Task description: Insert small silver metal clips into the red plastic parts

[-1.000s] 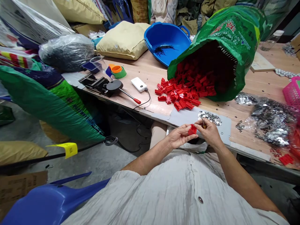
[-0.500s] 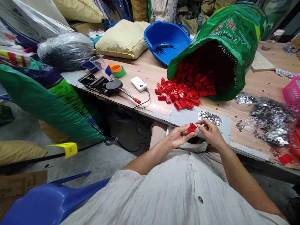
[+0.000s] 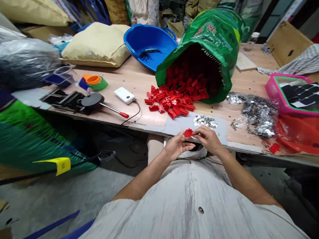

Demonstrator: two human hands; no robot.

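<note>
My left hand (image 3: pixel 175 147) pinches a small red plastic piece (image 3: pixel 188 132) just in front of the table edge. My right hand (image 3: pixel 208 139) is closed beside it, its fingertips touching the same red piece; what else it holds I cannot make out. Both hands hover over a grey sheet (image 3: pixel 179 124) on the wooden table (image 3: pixel 139 81). A small heap of shiny metal bits (image 3: pixel 205 121) lies on that sheet just beyond my right hand. Further back, a pile of red plastic pieces (image 3: pixel 171 101) spills from a tipped green sack (image 3: pixel 211 36).
A blue basin (image 3: pixel 139 39) and a tan sack (image 3: pixel 97 44) sit at the back. A black hand press (image 3: pixel 74 99), tape rolls (image 3: pixel 93 82) and a white power bank (image 3: pixel 124 95) lie left. Bags of metal parts (image 3: pixel 256 113), a pink basket (image 3: pixel 274 93) and red bag (image 3: pixel 296 132) stand right.
My head has turned to the right, so everything shifted left in view. Both hands stay together on the red piece, with the fingers working slightly on it.
</note>
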